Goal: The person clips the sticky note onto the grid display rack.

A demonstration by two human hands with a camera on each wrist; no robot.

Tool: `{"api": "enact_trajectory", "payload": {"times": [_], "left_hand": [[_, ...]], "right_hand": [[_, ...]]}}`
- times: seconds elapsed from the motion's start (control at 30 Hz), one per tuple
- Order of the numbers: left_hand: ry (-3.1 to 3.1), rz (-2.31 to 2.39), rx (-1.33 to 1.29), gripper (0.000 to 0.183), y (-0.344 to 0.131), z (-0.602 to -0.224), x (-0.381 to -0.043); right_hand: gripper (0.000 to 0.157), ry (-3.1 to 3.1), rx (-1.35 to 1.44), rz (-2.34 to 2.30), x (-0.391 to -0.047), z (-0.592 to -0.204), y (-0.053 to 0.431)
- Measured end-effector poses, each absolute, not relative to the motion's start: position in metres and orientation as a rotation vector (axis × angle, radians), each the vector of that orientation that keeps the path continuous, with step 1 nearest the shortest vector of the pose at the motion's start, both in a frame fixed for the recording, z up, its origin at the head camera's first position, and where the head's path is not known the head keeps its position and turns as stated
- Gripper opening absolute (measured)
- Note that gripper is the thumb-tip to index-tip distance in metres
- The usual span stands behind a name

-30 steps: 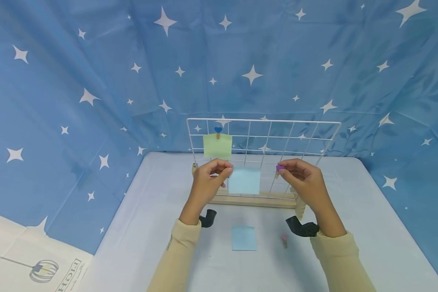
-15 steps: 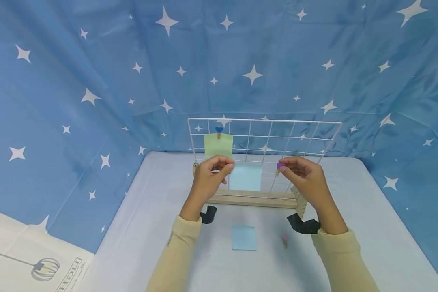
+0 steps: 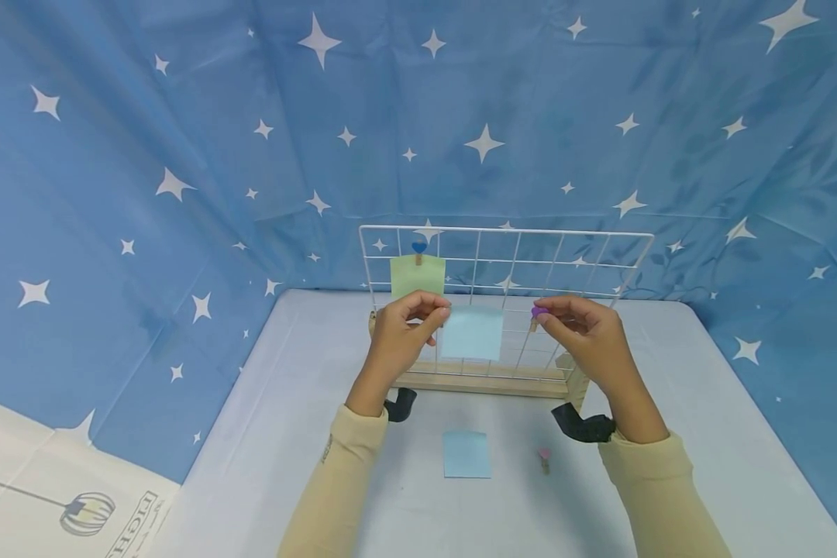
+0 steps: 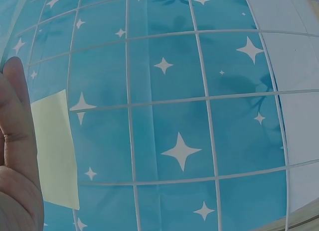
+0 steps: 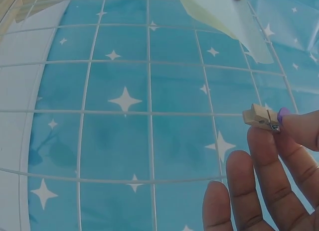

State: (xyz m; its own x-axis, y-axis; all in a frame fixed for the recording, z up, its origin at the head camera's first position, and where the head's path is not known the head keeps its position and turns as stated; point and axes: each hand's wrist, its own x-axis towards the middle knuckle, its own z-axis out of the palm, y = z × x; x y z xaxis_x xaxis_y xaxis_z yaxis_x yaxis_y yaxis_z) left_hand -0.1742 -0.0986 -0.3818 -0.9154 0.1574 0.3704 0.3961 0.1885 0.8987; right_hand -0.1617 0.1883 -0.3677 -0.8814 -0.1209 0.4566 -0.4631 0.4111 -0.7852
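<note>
My left hand (image 3: 410, 332) pinches a light blue sticky note (image 3: 472, 333) by its upper left corner, holding it up before the white wire grid (image 3: 516, 262). To the right, my right hand (image 3: 586, 335) pinches a small wooden clothespin (image 5: 260, 117) with a purple decoration (image 3: 539, 311) between thumb and fingers. A green sticky note (image 3: 417, 277) hangs at the grid's upper left under a clothespin with a blue heart (image 3: 419, 247). In the left wrist view the hand sits at the left edge, and what it pinches is mostly out of frame.
The grid stands in a wooden base (image 3: 484, 384) on a white-covered table (image 3: 286, 465). Nearer me lie blue sticky notes (image 3: 466, 455) and a clothespin with a pink top (image 3: 545, 460). A blue star-patterned cloth (image 3: 418, 101) hangs behind.
Both hands have risen slightly. The blue note in my left hand has moved up and a little right, and the purple clothespin has gone up slightly too.
</note>
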Motion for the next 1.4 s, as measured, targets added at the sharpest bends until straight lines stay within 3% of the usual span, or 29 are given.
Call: {"api": "enact_trajectory", "payload": {"times": [1.4], "left_hand": [[-2.229, -1.729, -0.590, 0.016, -0.086, -0.369, -0.190]], "right_hand": [[0.014, -2.315, 0.541, 1.414, -0.164, -0.348, 0.186]]}}
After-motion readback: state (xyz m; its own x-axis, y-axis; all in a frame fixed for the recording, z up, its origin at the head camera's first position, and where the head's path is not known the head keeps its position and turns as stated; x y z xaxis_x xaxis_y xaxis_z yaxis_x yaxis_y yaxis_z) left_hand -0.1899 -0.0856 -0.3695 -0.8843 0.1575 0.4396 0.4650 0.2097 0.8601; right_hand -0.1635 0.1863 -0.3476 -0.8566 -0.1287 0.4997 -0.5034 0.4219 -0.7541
